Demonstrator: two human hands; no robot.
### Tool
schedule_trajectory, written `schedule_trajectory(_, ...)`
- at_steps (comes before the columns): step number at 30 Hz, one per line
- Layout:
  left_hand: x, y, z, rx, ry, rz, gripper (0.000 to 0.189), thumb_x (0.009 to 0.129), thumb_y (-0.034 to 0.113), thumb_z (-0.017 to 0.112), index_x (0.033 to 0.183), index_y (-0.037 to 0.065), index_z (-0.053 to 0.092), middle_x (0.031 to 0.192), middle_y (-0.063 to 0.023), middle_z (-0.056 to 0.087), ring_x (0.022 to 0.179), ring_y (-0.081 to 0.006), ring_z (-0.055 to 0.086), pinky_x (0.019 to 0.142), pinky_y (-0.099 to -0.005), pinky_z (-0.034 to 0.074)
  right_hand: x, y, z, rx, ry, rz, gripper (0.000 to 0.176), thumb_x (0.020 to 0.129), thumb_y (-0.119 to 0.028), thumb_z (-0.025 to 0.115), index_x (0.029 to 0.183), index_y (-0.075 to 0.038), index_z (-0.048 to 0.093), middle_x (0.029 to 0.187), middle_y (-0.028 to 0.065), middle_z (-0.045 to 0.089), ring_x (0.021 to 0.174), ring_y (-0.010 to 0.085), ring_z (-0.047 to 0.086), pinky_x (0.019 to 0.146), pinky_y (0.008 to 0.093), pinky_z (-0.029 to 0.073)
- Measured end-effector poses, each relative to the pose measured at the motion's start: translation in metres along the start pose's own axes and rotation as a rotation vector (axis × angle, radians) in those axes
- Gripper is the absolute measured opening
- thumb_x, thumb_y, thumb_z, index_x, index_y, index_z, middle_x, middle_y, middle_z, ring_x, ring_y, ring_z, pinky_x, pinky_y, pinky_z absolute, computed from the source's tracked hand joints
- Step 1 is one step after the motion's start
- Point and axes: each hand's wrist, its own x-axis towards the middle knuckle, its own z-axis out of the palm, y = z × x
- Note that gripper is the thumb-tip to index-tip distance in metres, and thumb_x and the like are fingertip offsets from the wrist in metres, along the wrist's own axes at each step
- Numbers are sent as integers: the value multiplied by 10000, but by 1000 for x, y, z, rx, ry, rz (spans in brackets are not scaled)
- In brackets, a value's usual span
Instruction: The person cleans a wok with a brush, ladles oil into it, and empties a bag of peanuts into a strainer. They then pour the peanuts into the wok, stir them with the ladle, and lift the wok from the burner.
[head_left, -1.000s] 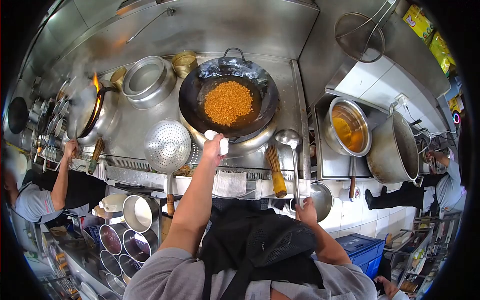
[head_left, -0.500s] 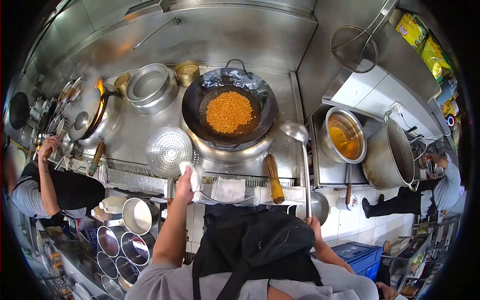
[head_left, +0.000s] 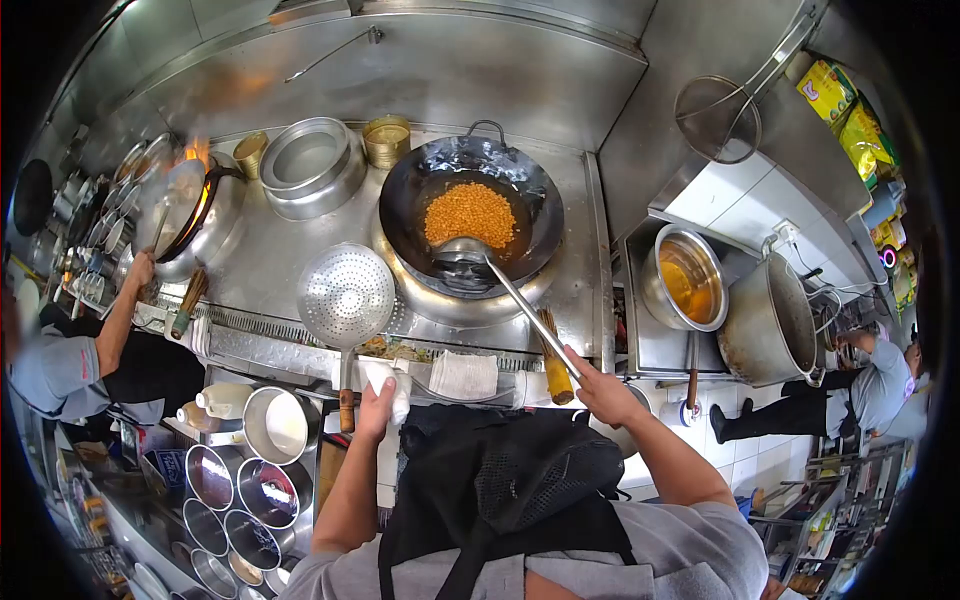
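My right hand (head_left: 606, 393) is closed around the long handle of a metal ladle (head_left: 520, 298). The ladle's bowl rests inside a black wok (head_left: 545, 205), at the near edge of a heap of small orange-brown beans or nuts (head_left: 470, 213). What lies in the bowl is hidden. My left hand (head_left: 377, 405) grips a folded white cloth (head_left: 400, 394) at the stove's front edge. Just left of it, a perforated strainer (head_left: 346, 295) with a wooden handle lies on the stove. A bamboo brush (head_left: 557, 365) sits behind the ladle handle.
On the left, a co-worker's hand (head_left: 142, 268) works at a flaming wok (head_left: 205, 205). A pot of amber liquid (head_left: 685, 277) and a tall stockpot (head_left: 770, 320) stand to the right. Several metal containers (head_left: 275, 425) are at lower left. Another person (head_left: 870, 375) stands far right.
My right hand has swung the ladle from the stove's right side into the wok. My left hand has drawn back toward me with the cloth. The co-worker's hand has moved right.
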Motion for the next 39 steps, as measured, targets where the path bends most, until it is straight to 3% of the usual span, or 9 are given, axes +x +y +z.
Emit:
schedule_trajectory(5, -5, -4, -9, -103, -20, -33, 307, 983, 301, 573, 1128, 31, 571, 941, -7, 613, 795, -101, 556, 708, -273, 458, 50, 6, 13, -157, 89, 42, 823, 858, -106, 473, 1544, -309, 68, 867, 308, 645, 796, 470, 634, 782, 562, 473)
schedule_trajectory(13, 20, 15, 20, -144, 63, -49, 446, 997, 366, 525, 1192, -34, 557, 1003, -57, 632, 884, -132, 579, 795, -292, 465, 105, -13, 2, -245, 155, 154, 841, 859, -100, 476, 1542, -344, 51, 1037, 301, 646, 955, 455, 633, 868, 528, 480)
schedule_trajectory(17, 33, 36, 51, -231, -50, -71, 477, 988, 402, 528, 1175, -36, 560, 1006, -67, 636, 907, -146, 591, 794, -307, 478, 123, -24, -8, -244, 174, 211, 835, 858, -104, 482, 1537, -376, 82, 1103, 284, 641, 1031, 442, 622, 907, 508, 475)
schedule_trajectory(19, 43, 52, 69, -248, -74, -123, 510, 986, 442, 517, 1204, -19, 534, 1026, -80, 634, 936, -180, 608, 777, -364, 503, 132, -25, -11, -221, 191, 205, 831, 858, -106, 484, 1536, -379, 88, 1100, 278, 644, 1033, 441, 620, 908, 511, 473)
schedule_trajectory(23, 78, 73, 102, -268, -157, -310, 611, 974, 584, 422, 1363, 113, 445, 1261, -83, 580, 1119, -299, 584, 898, -644, 432, 146, -3, -7, -153, 280, 125, 830, 860, -100, 483, 1533, -374, 81, 1000, 280, 653, 934, 459, 625, 867, 535, 477)
schedule_trajectory(29, 112, 105, 153, -236, -176, -376, 597, 960, 661, 328, 1182, 144, 532, 1017, -80, 649, 889, -278, 635, 773, -545, 501, 70, 44, 36, 235, 485, 40, 826, 871, -82, 525, 1545, -315, 110, 882, 255, 633, 781, 442, 620, 730, 528, 478)
schedule_trajectory(33, 137, 102, 179, -192, -130, -413, 465, 937, 571, 491, 1118, 146, 539, 920, -57, 629, 778, -236, 611, 690, -486, 499, 10, 75, 88, 381, 597, 80, 830, 856, -5, 501, 1557, -167, 89, 698, 195, 571, 636, 357, 595, 655, 478, 475)
schedule_trajectory(35, 149, 87, 185, -143, -90, -401, 390, 932, 495, 561, 1098, 143, 539, 890, -50, 622, 740, -221, 599, 649, -461, 496, -9, 98, 119, 389, 561, 172, 823, 862, -35, 502, 1554, -165, 76, 1000, 307, 625, 742, 456, 618, 682, 499, 477)
schedule_trajectory(39, 141, 80, 187, -244, 9, -262, 201, 864, 213, 611, 1025, 116, 540, 809, -38, 604, 673, -187, 593, 548, -390, 482, -34, 139, 185, 377, 426, 286, 824, 860, -54, 503, 1554, -164, 74, 1126, 308, 607, 805, 468, 629, 696, 513, 485)
